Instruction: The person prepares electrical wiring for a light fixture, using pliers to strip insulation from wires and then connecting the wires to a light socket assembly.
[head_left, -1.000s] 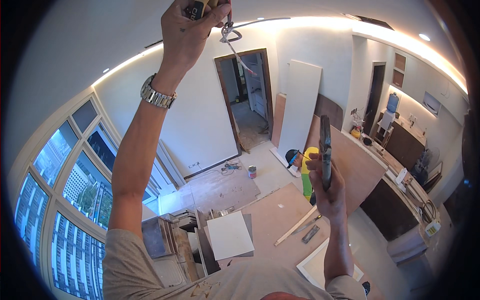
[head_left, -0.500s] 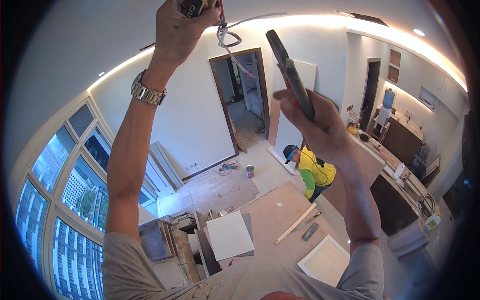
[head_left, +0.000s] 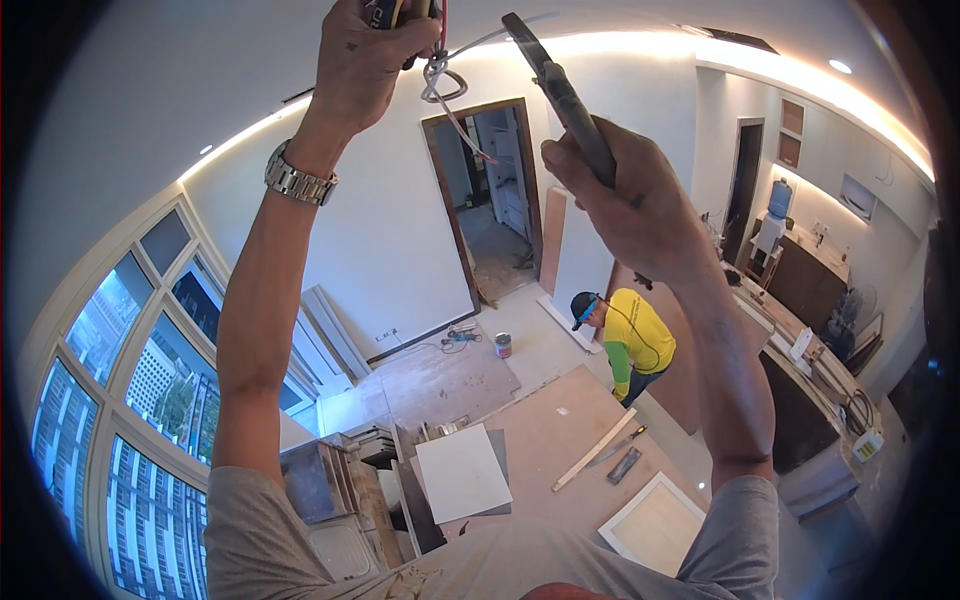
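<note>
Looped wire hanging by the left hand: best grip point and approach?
Probably the tail of the looped wire, below the loop, coming from the person's right. It slants down and rightward with no hand on it, while the left hand crowds the wire above the loop.

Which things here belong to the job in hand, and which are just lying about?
Job in hand, seemingly:
black-and-yellow tool, in the left hand
long dark hand tool, in the right hand
thin whitish looped wire, beside the left hand

Apparently just lying about:
flat white rectangular panel
long pale wooden strip
dark oblong block
round metal can
</note>
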